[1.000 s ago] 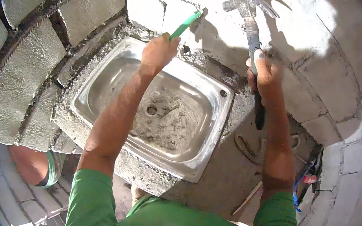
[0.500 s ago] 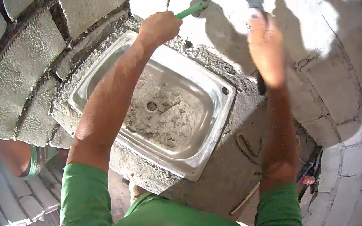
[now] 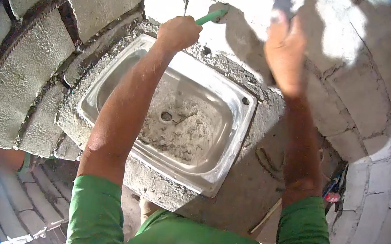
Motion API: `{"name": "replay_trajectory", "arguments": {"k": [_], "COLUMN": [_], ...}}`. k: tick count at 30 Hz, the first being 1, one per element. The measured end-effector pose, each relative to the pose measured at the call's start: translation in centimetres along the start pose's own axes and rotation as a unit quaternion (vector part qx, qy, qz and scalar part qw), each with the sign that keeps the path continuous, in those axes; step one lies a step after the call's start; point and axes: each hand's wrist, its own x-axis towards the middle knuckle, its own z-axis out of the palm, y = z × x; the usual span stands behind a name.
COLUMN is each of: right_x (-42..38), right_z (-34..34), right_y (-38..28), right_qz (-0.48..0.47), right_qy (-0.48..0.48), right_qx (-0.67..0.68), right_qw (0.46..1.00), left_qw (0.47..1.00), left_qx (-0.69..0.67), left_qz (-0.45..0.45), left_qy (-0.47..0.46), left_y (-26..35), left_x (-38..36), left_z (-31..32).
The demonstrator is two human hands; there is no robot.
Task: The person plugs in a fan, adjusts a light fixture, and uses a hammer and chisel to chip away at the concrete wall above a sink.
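My left hand (image 3: 179, 33) is closed around a green chisel (image 3: 212, 17), whose far end meets the block wall at a small dark hole. To its right, my raised right hand (image 3: 284, 55) grips a hammer (image 3: 283, 2). The hammer is blurred, with a grey part above the fist and a dark handle end below it; its head is cut off by the top edge. Under my left forearm lies a steel sink (image 3: 230, 94) set in a rough concrete counter (image 3: 154, 178), with grey rubble and dust in its basin.
Block walls (image 3: 30, 77) rise on the left and at the back. At the right lie a looped cord (image 3: 268, 162), a thin stick (image 3: 267, 216) and a small red item (image 3: 331, 197). Another person's arm (image 3: 3, 156) shows at the lower left.
The view has shifted slightly, so the sink and my left hand with the chisel appear a little further right. The other person's arm has drawn back toward the left.
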Motion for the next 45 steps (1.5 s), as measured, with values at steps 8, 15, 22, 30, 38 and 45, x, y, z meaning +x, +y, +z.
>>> {"name": "replay_trajectory", "arguments": {"k": [8,15,22,30,38,45], "right_x": [-6.2,-5.9,-4.5,-2.0,-2.4,-7.3], "right_z": [0.0,-3.8,-5.0,-3.5,-3.6,-3.6], "right_y": [11.8,8.8,6.7,3.0,0.8,7.8], "right_qz": [0.023,0.040,0.168,0.184,0.117,0.072], "right_qy": [-0.212,-0.162,-0.173,-0.191,-0.142,-0.098], "right_qx": [-0.132,-0.093,0.042,0.018,0.085,-0.008], "right_qw": [0.968,0.982,0.969,0.964,0.979,0.993], "left_qw": [0.997,0.995,0.986,0.992,0.993,0.973], "left_qx": [-0.018,-0.079,-0.131,-0.050,0.009,-0.004], "left_qz": [0.047,0.038,0.026,0.031,0.045,0.091], "left_qy": [0.057,0.038,0.100,0.110,0.111,0.211], "left_y": [-7.3,-5.5,-3.7,-1.9,-1.4,-5.0], "left_x": [-5.7,-4.8,-3.4,-1.5,-2.9,-3.2], "left_z": [16.4,12.2,2.7,2.4,0.1,7.2]}}
